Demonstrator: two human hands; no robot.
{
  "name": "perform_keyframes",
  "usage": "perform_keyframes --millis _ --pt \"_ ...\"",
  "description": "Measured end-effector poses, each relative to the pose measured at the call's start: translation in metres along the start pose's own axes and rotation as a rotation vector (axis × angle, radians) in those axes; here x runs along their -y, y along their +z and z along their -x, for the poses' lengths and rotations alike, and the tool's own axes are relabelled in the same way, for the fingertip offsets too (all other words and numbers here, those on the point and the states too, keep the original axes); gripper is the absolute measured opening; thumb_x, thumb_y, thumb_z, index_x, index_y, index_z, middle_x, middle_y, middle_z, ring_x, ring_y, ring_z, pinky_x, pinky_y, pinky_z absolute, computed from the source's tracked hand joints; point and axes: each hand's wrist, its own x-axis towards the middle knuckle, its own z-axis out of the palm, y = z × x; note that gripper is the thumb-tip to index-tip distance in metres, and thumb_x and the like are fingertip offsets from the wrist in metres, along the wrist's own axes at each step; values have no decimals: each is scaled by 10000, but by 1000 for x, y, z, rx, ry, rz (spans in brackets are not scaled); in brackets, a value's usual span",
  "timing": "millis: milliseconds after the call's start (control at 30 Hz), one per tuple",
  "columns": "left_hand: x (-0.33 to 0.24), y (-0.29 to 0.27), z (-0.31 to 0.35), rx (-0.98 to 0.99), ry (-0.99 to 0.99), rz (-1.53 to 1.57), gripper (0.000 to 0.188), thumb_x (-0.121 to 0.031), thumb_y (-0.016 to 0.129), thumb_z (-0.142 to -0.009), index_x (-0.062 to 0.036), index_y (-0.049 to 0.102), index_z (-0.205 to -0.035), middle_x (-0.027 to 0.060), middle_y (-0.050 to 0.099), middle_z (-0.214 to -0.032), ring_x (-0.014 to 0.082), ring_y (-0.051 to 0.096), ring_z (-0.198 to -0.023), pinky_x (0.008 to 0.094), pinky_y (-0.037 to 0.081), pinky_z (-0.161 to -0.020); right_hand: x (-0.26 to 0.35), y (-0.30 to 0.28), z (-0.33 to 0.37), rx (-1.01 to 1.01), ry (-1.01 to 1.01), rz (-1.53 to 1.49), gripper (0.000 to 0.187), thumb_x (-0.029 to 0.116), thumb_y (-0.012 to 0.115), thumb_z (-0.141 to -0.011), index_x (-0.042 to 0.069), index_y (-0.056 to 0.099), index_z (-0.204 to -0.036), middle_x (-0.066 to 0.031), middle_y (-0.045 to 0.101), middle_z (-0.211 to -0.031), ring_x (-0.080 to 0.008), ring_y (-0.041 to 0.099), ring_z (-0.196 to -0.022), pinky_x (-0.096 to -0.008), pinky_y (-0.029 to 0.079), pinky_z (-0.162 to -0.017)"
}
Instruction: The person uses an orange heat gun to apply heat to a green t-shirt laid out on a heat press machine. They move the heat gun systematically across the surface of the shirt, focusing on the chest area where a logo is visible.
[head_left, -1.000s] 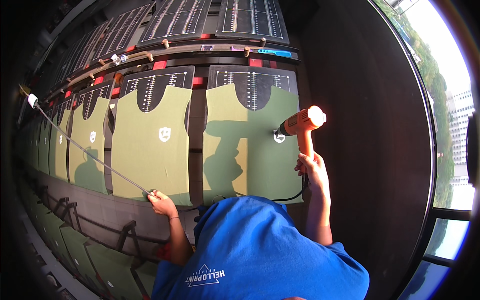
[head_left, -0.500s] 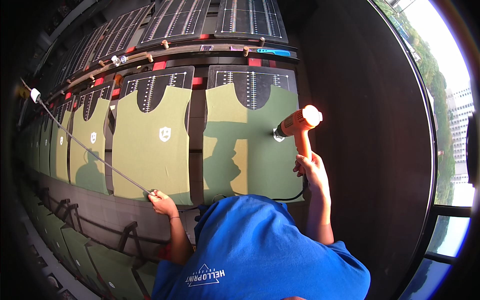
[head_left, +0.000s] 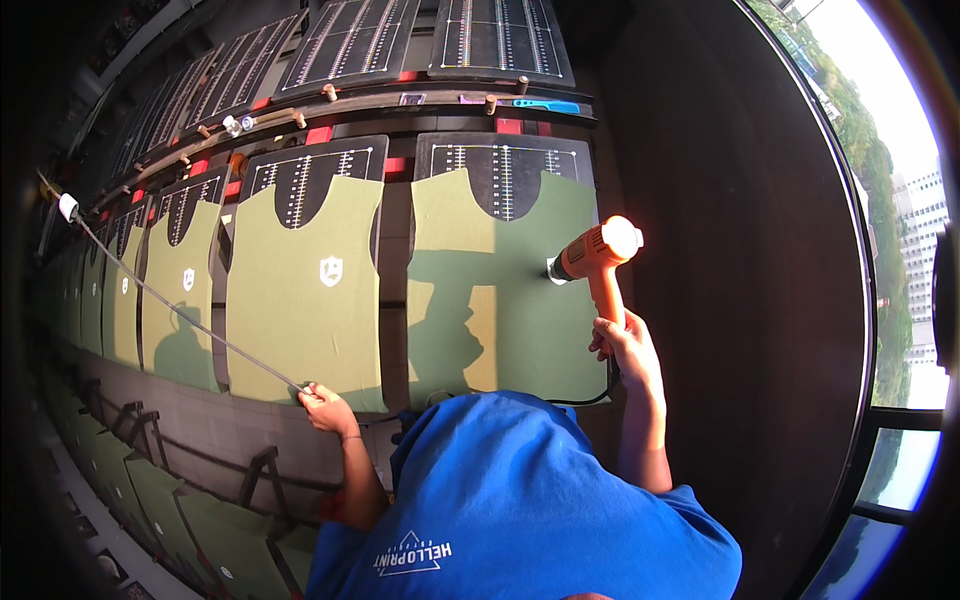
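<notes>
My right hand (head_left: 622, 340) grips the handle of an orange heat gun (head_left: 595, 255). Its nozzle points left, just above the right part of a green sleeveless shirt (head_left: 490, 300) stretched on a black board. My left hand (head_left: 320, 400) is closed on a thin grey cable (head_left: 190, 322) at the lower edge of the neighbouring green shirt (head_left: 305, 290), which bears a small white emblem. The cable runs up and left to a white end piece (head_left: 68, 207). My blue shirt (head_left: 520, 500) hides the boards' near edge.
More green shirts on black boards (head_left: 180, 290) line up to the left. Behind them a rail (head_left: 400, 100) carries small tools and a blue pen-like item. Another row of boards lies beyond. A dark wall (head_left: 740, 300) and a window (head_left: 900, 250) are on the right.
The heat gun has dipped very slightly over the right shirt. My left hand stays on the cable in the same place.
</notes>
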Motion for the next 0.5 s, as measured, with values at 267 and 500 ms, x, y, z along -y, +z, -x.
perform_keyframes --millis 267,500 --pt "-3 -3 0 29 -18 -5 322 -350 484 -969 -44 586 -954 168 690 -818 400 656 -770 504 486 -649 -3 -1 2 58 9 -8 199 216 644 -882 38 562 -917 -15 572 -671 -99 595 -601 -240 457 -539" --pt "3 2 -1 16 -1 5 299 -344 489 -964 -58 575 -945 172 688 -822 404 654 -770 505 484 -647 -5 -1 1 18 -7 -10 209 220 661 -871 40 565 -916 -11 566 -689 -108 603 -598 -237 465 -519"
